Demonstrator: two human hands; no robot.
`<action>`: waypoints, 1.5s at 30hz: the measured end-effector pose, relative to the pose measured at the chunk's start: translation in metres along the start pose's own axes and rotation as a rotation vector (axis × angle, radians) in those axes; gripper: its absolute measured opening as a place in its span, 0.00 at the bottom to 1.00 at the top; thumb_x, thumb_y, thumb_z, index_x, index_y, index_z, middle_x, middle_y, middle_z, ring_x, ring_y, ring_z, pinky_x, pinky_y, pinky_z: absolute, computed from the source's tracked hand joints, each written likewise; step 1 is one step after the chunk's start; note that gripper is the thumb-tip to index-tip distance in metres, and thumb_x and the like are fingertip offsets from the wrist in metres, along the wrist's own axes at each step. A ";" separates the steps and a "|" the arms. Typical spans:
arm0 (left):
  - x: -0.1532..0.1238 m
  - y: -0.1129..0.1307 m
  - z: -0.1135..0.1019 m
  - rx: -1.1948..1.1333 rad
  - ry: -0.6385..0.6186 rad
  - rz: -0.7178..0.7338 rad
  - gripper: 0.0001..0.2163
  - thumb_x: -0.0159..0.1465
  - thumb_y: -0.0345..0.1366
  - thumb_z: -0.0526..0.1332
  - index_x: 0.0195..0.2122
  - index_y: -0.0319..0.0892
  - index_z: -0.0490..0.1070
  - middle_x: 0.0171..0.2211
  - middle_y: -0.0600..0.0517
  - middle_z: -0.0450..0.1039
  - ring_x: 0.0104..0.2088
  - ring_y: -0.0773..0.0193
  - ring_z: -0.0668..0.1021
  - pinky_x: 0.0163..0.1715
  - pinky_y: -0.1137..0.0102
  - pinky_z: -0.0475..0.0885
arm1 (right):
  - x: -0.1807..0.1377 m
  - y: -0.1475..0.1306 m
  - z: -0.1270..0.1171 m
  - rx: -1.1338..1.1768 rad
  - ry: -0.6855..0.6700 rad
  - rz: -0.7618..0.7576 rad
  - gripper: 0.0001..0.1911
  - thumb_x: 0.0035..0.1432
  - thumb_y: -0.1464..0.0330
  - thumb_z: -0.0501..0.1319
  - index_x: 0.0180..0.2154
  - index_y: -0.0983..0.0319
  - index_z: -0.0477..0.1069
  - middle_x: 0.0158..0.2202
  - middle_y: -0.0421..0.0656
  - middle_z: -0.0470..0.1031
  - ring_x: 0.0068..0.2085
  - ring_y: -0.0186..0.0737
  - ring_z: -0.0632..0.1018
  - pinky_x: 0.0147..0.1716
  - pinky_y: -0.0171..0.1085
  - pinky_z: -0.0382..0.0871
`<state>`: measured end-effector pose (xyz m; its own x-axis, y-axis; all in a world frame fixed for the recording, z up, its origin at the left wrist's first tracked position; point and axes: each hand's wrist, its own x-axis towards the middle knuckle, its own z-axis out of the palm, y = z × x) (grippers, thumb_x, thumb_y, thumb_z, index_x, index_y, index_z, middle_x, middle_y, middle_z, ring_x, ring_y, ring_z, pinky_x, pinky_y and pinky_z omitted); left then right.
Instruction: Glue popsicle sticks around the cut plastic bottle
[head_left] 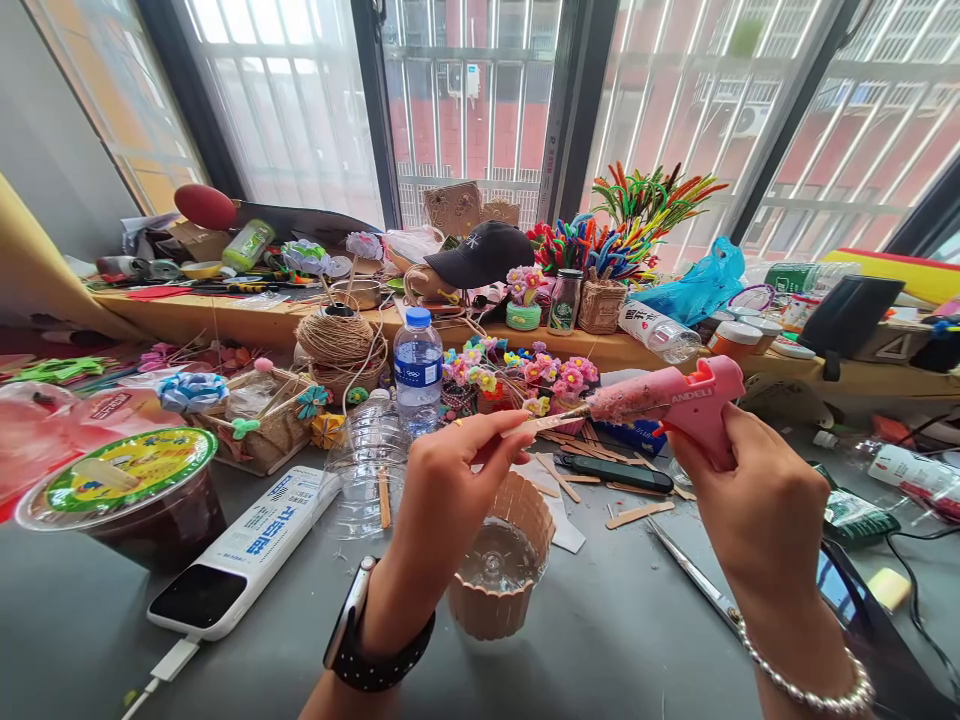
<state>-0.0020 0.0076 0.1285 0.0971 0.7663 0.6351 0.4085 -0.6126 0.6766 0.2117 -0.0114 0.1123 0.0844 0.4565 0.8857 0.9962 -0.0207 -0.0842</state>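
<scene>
My left hand (450,490) pinches a wooden craft stick (541,422) and holds it up level above the table. My right hand (757,500) is wrapped round the grip of a pink hot glue gun (675,398), whose nozzle touches the stick's far end. Right below my left hand stands a small cup (495,560) walled with upright wooden sticks around a cut clear plastic bottle bottom. More loose sticks (637,513) lie on the grey table beyond the cup.
A white power bank (247,550) and a lidded drink cup (127,490) sit at the left. Scissors (694,575) lie at right. A water bottle (418,365), a twine spool (339,340), paper flowers and pipe cleaners (637,215) crowd the wooden shelf behind.
</scene>
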 end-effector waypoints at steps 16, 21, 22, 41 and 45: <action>0.000 0.000 -0.001 0.017 0.016 0.017 0.08 0.56 0.34 0.59 0.36 0.39 0.73 0.28 0.51 0.78 0.26 0.66 0.79 0.31 0.75 0.75 | 0.002 0.000 -0.004 -0.009 -0.007 0.004 0.12 0.53 0.61 0.55 0.28 0.64 0.65 0.22 0.42 0.68 0.24 0.38 0.69 0.21 0.34 0.57; -0.001 -0.001 -0.001 0.038 0.012 0.012 0.08 0.57 0.34 0.59 0.36 0.39 0.74 0.28 0.51 0.78 0.26 0.66 0.79 0.30 0.75 0.74 | 0.002 0.001 -0.006 -0.008 -0.028 0.049 0.13 0.54 0.60 0.53 0.28 0.63 0.65 0.23 0.44 0.68 0.24 0.39 0.69 0.21 0.35 0.56; -0.001 -0.001 -0.001 0.038 0.010 0.011 0.08 0.56 0.34 0.59 0.36 0.39 0.74 0.28 0.51 0.78 0.26 0.66 0.79 0.30 0.75 0.74 | 0.002 0.001 -0.006 -0.007 -0.033 0.066 0.14 0.53 0.59 0.52 0.27 0.63 0.65 0.22 0.44 0.67 0.24 0.39 0.69 0.21 0.35 0.56; -0.003 0.002 -0.002 0.059 0.021 0.081 0.07 0.56 0.32 0.60 0.36 0.38 0.74 0.27 0.52 0.77 0.25 0.68 0.78 0.28 0.77 0.72 | 0.000 -0.001 -0.002 -0.032 -0.007 0.082 0.19 0.52 0.55 0.51 0.27 0.65 0.65 0.21 0.43 0.66 0.22 0.37 0.67 0.20 0.34 0.54; -0.003 0.003 -0.002 0.077 0.023 0.084 0.07 0.56 0.32 0.59 0.36 0.39 0.74 0.29 0.52 0.78 0.26 0.67 0.78 0.29 0.77 0.73 | 0.000 -0.002 -0.003 -0.016 -0.049 0.093 0.18 0.53 0.56 0.51 0.29 0.65 0.66 0.22 0.45 0.68 0.24 0.40 0.69 0.20 0.35 0.54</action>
<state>-0.0032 0.0035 0.1295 0.1137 0.7076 0.6975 0.4683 -0.6573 0.5905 0.2096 -0.0142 0.1142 0.1757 0.4946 0.8512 0.9844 -0.0791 -0.1572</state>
